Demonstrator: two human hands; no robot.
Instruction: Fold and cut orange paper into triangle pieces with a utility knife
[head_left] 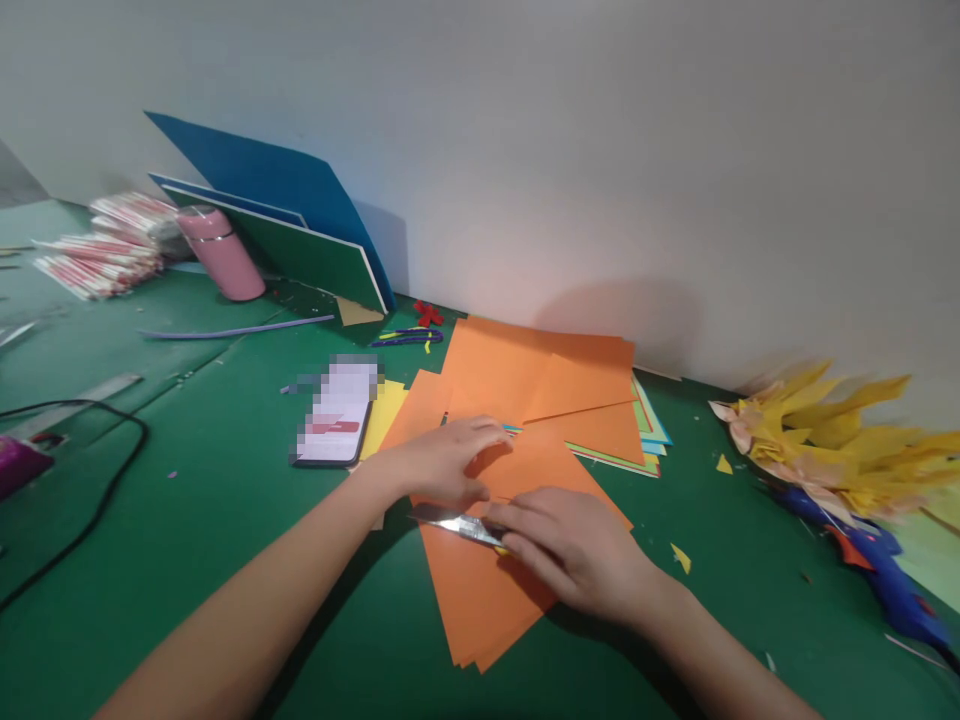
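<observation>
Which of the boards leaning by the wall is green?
The front board, partly hidden at its left by the pink bottle; the boards behind are blue.

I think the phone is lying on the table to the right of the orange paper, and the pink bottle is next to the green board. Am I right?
Not quite: the phone is lying to the left of the orange paper, as the head view shows. The pink bottle is indeed next to the green board.

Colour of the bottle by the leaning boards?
Pink bottle, with a thin silvery band below its cap; shows in the head view, the only one.
</observation>
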